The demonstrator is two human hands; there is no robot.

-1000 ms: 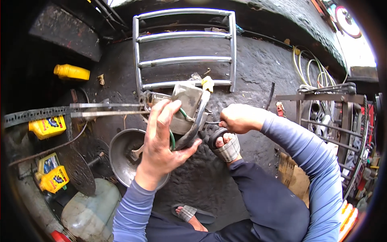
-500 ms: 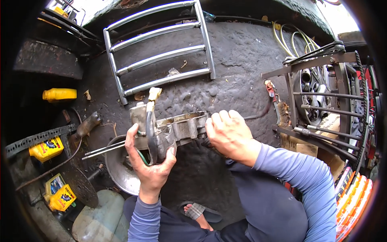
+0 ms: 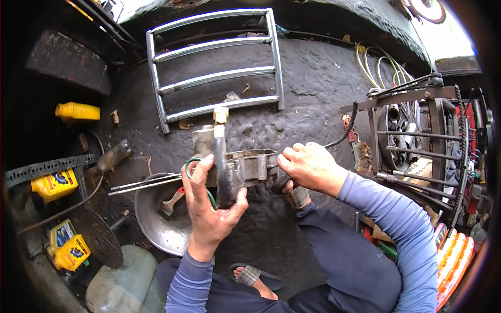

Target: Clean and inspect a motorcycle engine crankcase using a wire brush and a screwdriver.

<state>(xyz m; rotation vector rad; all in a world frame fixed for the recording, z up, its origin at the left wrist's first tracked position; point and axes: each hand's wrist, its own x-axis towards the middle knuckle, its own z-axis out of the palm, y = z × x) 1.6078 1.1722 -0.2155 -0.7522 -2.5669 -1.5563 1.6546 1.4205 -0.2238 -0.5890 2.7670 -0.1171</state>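
Observation:
A grey metal engine casing [image 3: 254, 168] is held level between my hands, over the floor in front of my knees. My left hand [image 3: 213, 221] grips its left part, thumb and fingers apart around it. Two long thin studs [image 3: 143, 184] jut out leftward. Over the casing runs a black hose [image 3: 221, 169] topped by a brass fitting [image 3: 221, 114], and a green wire [image 3: 211, 198] loops by my left fingers. My right hand [image 3: 312, 168] is closed at the casing's right end, its fingertips partly hidden. From behind it a black cable [image 3: 345, 136] curves up to the right.
A metal bowl [image 3: 166, 241] with a red-handled brush [image 3: 172, 202] lies at left below the studs. Beyond the casing lies a silver ladder-like frame [image 3: 216, 79]. A metal rack [image 3: 436, 135] stands right, yellow bottles [image 3: 55, 186] left. A sandalled foot [image 3: 250, 279] is below.
The casing has turned slightly and sits a little further right in view. The black cable's free end has risen from the floor. The brush in the bowl has come into sight.

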